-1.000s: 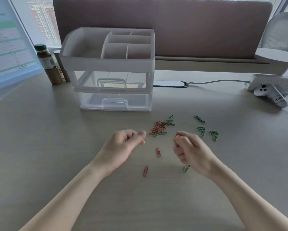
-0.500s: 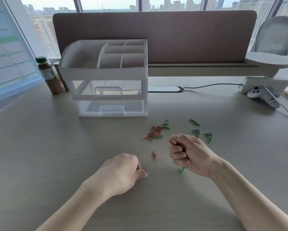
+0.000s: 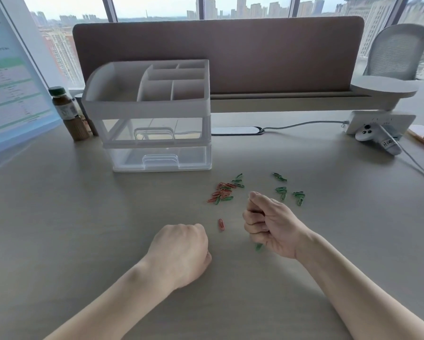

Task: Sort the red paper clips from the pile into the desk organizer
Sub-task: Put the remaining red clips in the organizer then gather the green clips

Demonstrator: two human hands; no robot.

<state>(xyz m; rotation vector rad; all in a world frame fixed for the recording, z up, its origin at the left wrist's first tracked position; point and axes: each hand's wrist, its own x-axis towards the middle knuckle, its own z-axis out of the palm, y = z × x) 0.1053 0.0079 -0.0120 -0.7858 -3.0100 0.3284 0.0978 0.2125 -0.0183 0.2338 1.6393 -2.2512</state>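
A pile of red and green paper clips [image 3: 224, 191] lies in front of the clear desk organizer [image 3: 148, 114], whose white top tray has several compartments. One red clip [image 3: 221, 224] lies alone between my hands. My left hand [image 3: 181, 253] is knuckles-up on the table, with its curled fingertips down where another red clip lay; that clip is hidden under it. My right hand [image 3: 269, 223] is a closed fist held just above the table, and what it holds is hidden. A green clip [image 3: 258, 246] peeks out beneath it.
Loose green clips [image 3: 289, 191] lie to the right of the pile. A brown bottle [image 3: 69, 114] stands left of the organizer. A controller [image 3: 375, 138], a cable and a phone are at the far right. A partition runs along the back.
My left hand came down and toward me onto the nearest red clip, which is now covered. My right fist stayed nearly still. The view tilted up.
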